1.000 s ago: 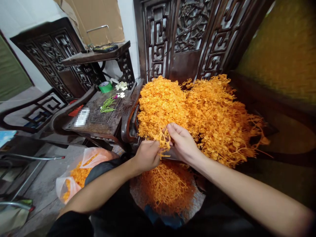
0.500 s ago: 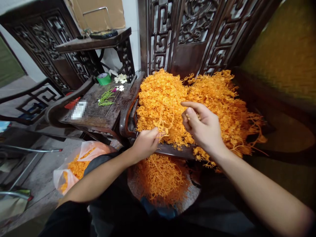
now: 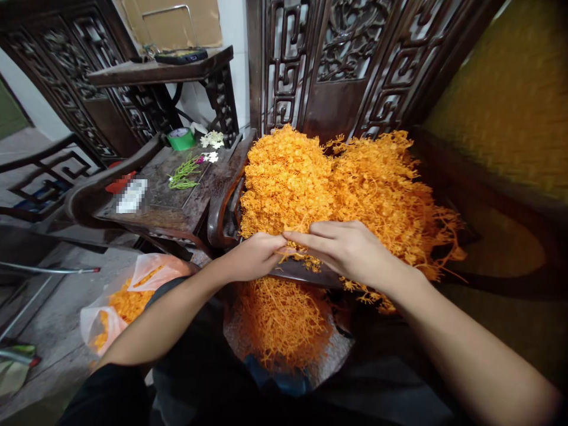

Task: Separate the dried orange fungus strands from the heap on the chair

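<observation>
Sprig, thin and orange, sits pinched in your left hand, in front of the big orange pile. Your right hand touches the left, fingers close together; I can't tell if it grips too. You seem to be picking at small bits, so the next move calls for a soft pinch. A dark wooden seat holds the pile. Left of you, a bag sits on the floor.

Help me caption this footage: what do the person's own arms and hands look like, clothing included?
The left hand and right hand wear no gloves; no watch or bracelet shows. A black fabric sleeve meets the bare left forearm; the right arm shows no sleeve.
</observation>
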Available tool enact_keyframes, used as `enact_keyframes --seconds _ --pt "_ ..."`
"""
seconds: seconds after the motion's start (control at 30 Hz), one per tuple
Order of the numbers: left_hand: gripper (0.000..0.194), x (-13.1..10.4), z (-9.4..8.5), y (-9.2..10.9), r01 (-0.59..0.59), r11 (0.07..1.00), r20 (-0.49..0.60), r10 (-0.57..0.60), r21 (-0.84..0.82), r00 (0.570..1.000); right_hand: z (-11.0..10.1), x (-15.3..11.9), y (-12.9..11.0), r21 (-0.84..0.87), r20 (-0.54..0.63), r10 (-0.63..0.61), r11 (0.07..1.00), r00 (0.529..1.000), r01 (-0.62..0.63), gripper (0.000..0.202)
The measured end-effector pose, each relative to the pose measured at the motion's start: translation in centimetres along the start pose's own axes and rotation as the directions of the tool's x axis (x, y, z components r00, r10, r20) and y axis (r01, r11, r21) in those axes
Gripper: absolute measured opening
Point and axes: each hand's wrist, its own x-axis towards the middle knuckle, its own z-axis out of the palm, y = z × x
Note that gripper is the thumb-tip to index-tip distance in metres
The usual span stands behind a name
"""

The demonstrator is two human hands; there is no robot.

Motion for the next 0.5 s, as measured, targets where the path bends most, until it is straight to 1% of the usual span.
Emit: enact_keyframes --seconds 0.07,0.1,0.13,0.17,0.2,0.23,0.27,0.3,0.33,0.37,0.4,0.43,0.47,0.5 --pt "0.027 0.2 -0.5 0.2 0.02 0.995 0.039 -0.017 -0.098 0.999 0.0 -0.1 -0.1 0.045 -0.063 -0.013 0.999 0.998 0.016 0.029" --pt "0.027 0.3 -0.7 0.4 0.037 0.988 0.058 -0.029 -0.151 0.998 0.1 -0.1 -0.2 0.104 -0.11 -0.002 0.994 0.994 0.013 0.025" --pt "0.027 0.3 -0.9 0.5 0.053 0.978 0.078 -0.038 -0.203 0.996 0.3 -0.1 -0.3 0.187 -0.168 0.034 0.982 0.985 -0.002 0.019" --pt "0.027 0.4 -1.1 0.6 0.068 0.966 0.091 -0.046 -0.251 0.995 0.5 0.0 -0.4 0.282 -0.235 0.104 0.959 0.966 -0.034 0.013" --pt "0.027 0.4 -1.2 0.7 0.078 0.954 0.089 -0.054 -0.291 0.995 0.8 0.0 -0.4 0.38 -0.306 0.206 0.921 0.93 -0.079 0.006" --pt "0.027 0.4 -1.3 0.8 0.085 0.944 0.077 -0.064 -0.32 0.995 1.1 0.1 -0.4 0.474 -0.364 0.333 0.87 0.87 -0.135 0.002" --pt "0.026 0.5 -1.5 0.9 0.091 0.938 0.057 -0.076 -0.335 0.995 1.5 0.2 -0.3 0.561 -0.4 0.465 0.805 0.79 -0.19 0.008" --pt "0.024 0.6 -1.5 1.0 0.099 0.936 0.036 -0.093 -0.339 0.995 1.9 0.4 -0.1 0.641 -0.406 0.588 0.729 0.7 -0.24 0.013" --pt "0.023 0.9 -1.5 1.1 0.121 0.933 0.019 -0.122 -0.339 0.992 2.3 0.6 0.2 0.717 -0.384 0.688 0.642 0.616 -0.271 0.018" --pt "0.021 1.2 -1.5 1.2 0.158 0.927 0.013 -0.163 -0.341 0.987 2.8 0.8 0.5 0.788 -0.34 0.763 0.55 0.55 -0.276 0.022" --pt "0.02 1.5 -1.4 1.2 0.2 0.917 0.015 -0.208 -0.345 0.978 3.2 1.1 0.9 0.849 -0.288 0.817 0.459 0.499 -0.261 0.026" --pt "0.019 1.9 -1.3 1.3 0.242 0.905 0.013 -0.253 -0.35 0.967 3.6 1.5 1.2 0.894 -0.245 0.853 0.383 0.461 -0.232 0.03" --pt "0.019 2.3 -1.2 1.4 0.273 0.894 0.001 -0.292 -0.356 0.956 4.0 1.9 1.6 0.922 -0.22 0.876 0.33 0.43 -0.201 0.034" --pt "0.019 2.8 -1.1 1.4 0.293 0.884 -0.016 -0.321 -0.363 0.947 4.4 2.3 1.9 0.938 -0.211 0.89 0.301 0.404 -0.174 0.036"
